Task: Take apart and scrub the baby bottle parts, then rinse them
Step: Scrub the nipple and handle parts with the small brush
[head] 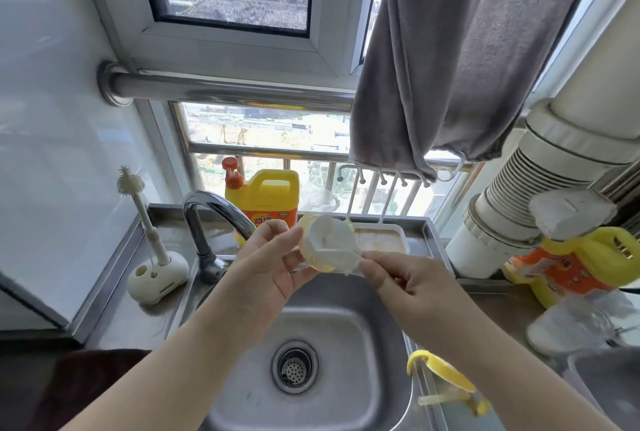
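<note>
Over the sink (349,323), my left hand (266,264) grips a pale yellow, see-through bottle part (306,222) by its rim. A white sponge brush (332,240) fills the part's opening. My right hand (412,288) pinches the brush's thin handle just below the sponge. A yellow handle ring with a pale straw piece (446,382) lies on the sink's right edge. A clear bottle piece (581,323) lies blurred on the counter at the right.
A chrome tap (214,215) arches over the sink's back left. A silicone brush in a white stand (157,278) is at the left. A yellow detergent jug (268,198) and a drying tray (381,240) are behind; a second jug (571,271) stands right. A grey towel (450,49) hangs overhead.
</note>
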`<action>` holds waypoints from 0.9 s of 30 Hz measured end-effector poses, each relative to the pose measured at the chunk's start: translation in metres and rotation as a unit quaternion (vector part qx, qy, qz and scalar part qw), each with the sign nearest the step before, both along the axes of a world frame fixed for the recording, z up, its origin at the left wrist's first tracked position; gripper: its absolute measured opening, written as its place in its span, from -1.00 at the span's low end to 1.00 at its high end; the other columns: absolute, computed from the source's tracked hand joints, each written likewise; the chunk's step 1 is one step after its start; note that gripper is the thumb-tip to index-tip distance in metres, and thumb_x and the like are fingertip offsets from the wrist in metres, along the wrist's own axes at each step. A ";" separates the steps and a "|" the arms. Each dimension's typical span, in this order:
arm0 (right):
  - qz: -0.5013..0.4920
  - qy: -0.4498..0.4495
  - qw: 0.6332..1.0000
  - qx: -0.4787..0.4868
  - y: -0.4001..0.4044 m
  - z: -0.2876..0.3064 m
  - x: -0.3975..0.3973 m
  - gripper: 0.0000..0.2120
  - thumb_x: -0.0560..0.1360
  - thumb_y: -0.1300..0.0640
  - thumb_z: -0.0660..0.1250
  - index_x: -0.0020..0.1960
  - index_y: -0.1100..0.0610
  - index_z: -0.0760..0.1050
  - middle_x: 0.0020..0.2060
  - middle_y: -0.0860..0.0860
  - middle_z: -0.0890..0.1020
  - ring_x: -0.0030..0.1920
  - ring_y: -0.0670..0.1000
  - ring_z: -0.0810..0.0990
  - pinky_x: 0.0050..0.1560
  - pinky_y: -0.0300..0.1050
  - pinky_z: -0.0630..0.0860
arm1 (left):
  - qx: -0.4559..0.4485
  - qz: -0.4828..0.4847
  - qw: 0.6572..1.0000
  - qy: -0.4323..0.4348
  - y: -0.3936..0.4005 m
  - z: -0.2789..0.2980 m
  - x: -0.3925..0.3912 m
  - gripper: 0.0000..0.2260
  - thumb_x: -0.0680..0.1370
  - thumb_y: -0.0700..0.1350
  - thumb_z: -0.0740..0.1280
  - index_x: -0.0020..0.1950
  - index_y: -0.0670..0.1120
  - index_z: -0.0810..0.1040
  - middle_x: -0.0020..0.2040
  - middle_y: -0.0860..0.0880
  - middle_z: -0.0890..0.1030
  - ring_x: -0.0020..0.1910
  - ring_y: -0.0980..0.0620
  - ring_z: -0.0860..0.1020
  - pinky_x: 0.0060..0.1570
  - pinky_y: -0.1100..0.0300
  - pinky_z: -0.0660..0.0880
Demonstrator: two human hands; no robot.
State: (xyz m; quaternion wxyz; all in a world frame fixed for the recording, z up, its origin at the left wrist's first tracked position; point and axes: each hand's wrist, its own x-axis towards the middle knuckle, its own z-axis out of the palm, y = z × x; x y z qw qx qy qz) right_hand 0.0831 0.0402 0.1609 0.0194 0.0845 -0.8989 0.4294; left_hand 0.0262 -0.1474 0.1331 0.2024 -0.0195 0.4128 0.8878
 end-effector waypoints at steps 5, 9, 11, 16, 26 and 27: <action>0.030 0.007 0.993 0.112 0.006 0.002 0.004 -0.75 0.56 -0.09 0.18 0.10 -0.08 0.58 -0.49 -0.21 0.47 -0.40 -0.18 0.44 -0.39 -0.29 0.24 | -0.049 -0.036 0.996 -0.071 -0.003 0.009 -0.005 -0.57 0.32 -0.24 0.36 0.18 -0.32 0.48 -0.07 -0.24 0.66 -0.22 -0.07 0.66 -0.33 0.19 0.62; 0.006 -0.037 0.988 0.149 0.022 0.001 0.006 -0.82 0.54 -0.13 0.19 -0.02 -0.38 0.52 -0.42 -0.39 0.49 -0.30 -0.29 0.47 -0.34 -0.29 0.35 | -0.077 -0.034 0.996 -0.034 -0.009 0.004 -0.007 -0.58 0.29 -0.33 0.36 0.15 -0.28 0.54 0.06 -0.26 0.63 -0.11 -0.09 0.66 -0.19 0.15 0.63; -0.030 -0.062 0.990 0.120 0.030 0.001 0.005 -0.84 0.52 -0.11 0.23 -0.06 -0.36 0.53 -0.51 -0.19 0.50 -0.44 -0.21 0.44 -0.40 -0.34 0.32 | -0.088 -0.035 0.996 0.001 -0.011 0.000 -0.006 -0.55 0.30 -0.35 0.36 0.19 -0.25 0.54 0.10 -0.24 0.63 -0.02 -0.11 0.65 -0.08 0.09 0.62; -0.102 -0.029 0.992 0.072 0.033 0.011 -0.005 -0.82 0.53 -0.08 0.20 -0.16 -0.19 0.56 -0.52 -0.13 0.54 -0.48 -0.20 0.44 -0.42 -0.32 0.34 | -0.109 -0.052 0.992 0.036 -0.011 0.001 0.000 -0.63 0.30 -0.34 0.36 0.09 -0.16 0.63 0.06 -0.19 0.65 0.05 -0.14 0.63 -0.01 0.02 0.61; -0.015 0.032 0.997 0.067 0.008 0.008 -0.004 -0.82 0.49 -0.18 0.15 0.00 -0.37 0.50 -0.46 -0.12 0.54 -0.51 -0.15 0.39 -0.47 -0.32 0.25 | -0.016 -0.070 0.997 0.038 -0.015 0.007 0.001 -0.58 0.22 -0.28 0.59 0.06 -0.23 0.65 0.11 -0.25 0.62 0.03 -0.16 0.63 -0.07 0.06 0.61; -0.007 0.036 0.997 0.065 0.007 0.008 -0.004 -0.82 0.48 -0.20 0.14 -0.02 -0.41 0.47 -0.46 -0.07 0.53 -0.52 -0.13 0.36 -0.47 -0.29 0.23 | -0.003 -0.080 0.996 0.036 -0.017 0.007 0.000 -0.47 0.14 -0.24 0.63 0.08 -0.24 0.64 0.12 -0.25 0.62 0.03 -0.16 0.63 -0.07 0.06 0.61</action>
